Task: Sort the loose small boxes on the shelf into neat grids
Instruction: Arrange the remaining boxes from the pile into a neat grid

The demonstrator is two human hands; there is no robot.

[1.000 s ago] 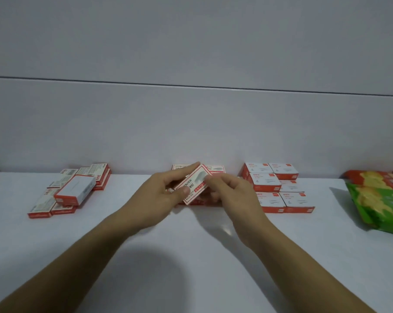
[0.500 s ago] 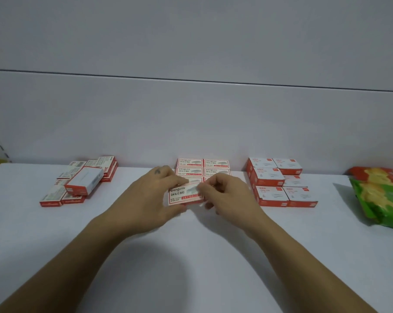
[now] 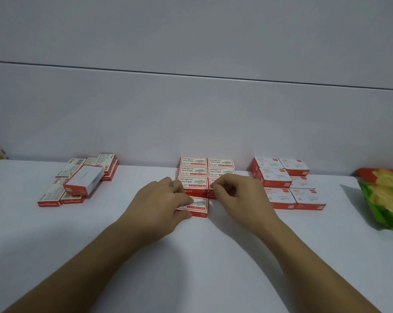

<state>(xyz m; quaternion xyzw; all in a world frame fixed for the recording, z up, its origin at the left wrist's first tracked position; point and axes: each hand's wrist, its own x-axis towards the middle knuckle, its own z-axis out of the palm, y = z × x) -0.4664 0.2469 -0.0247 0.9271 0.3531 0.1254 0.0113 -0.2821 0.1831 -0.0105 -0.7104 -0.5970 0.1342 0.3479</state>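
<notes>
Two bare hands, left (image 3: 161, 199) and right (image 3: 240, 197), rest at the middle grid of flat red-and-white staple boxes (image 3: 193, 171): seven show, one (image 3: 196, 206) under the left fingers. Left of that grid lies a loose heap of the same cardboard boxes (image 3: 82, 181), about eight; overlaps hide the exact count. Right of the grid, six taller red-and-white boxes (image 3: 281, 184) show, then two crinkly snack bags (image 3: 385, 199)

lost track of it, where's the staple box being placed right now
In the head view it lies flat at centre on the white shelf: the staple box starts a new front row of the middle grid, left column, with the left hand on it.
</notes>
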